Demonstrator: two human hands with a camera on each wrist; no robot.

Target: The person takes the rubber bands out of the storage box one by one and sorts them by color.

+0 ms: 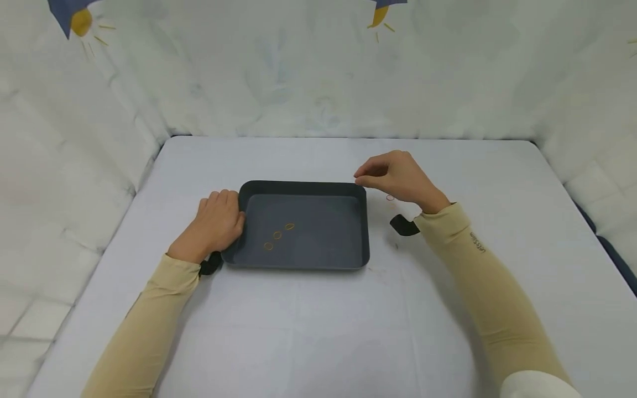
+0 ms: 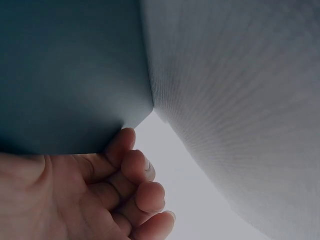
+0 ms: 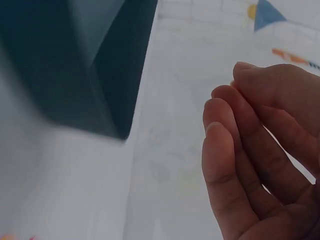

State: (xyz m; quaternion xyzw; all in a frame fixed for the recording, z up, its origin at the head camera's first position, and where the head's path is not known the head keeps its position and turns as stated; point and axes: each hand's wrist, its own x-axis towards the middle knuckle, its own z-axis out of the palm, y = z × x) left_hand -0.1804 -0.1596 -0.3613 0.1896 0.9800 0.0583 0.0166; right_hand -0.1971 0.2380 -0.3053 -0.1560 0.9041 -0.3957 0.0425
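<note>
A dark grey rectangular tray (image 1: pixel 318 254) lies on the white table, with several thin yellow rings (image 1: pixel 277 235), like small rubber bands, in a slanting row on its floor. My left hand (image 1: pixel 215 224) grips the tray's left side; its curled fingers (image 2: pixel 142 197) show by the wall in the left wrist view. Over the far right corner hovers my right hand (image 1: pixel 398 176), thumb and forefinger tips together. In the right wrist view these fingertips (image 3: pixel 235 82) are beside the tray wall (image 3: pixel 112 95); whether they pinch something tiny cannot be told. A small reddish ring (image 1: pixel 390 197) lies below this hand.
The white-covered table (image 1: pixel 318 331) reaches back to a pale fabric wall (image 1: pixel 318 83) with printed figures. Black wrist mounts (image 1: pixel 404 225) stick out below both forearms. Small orange and pink bits (image 3: pixel 7 237) peek in at the right wrist view's lower edge.
</note>
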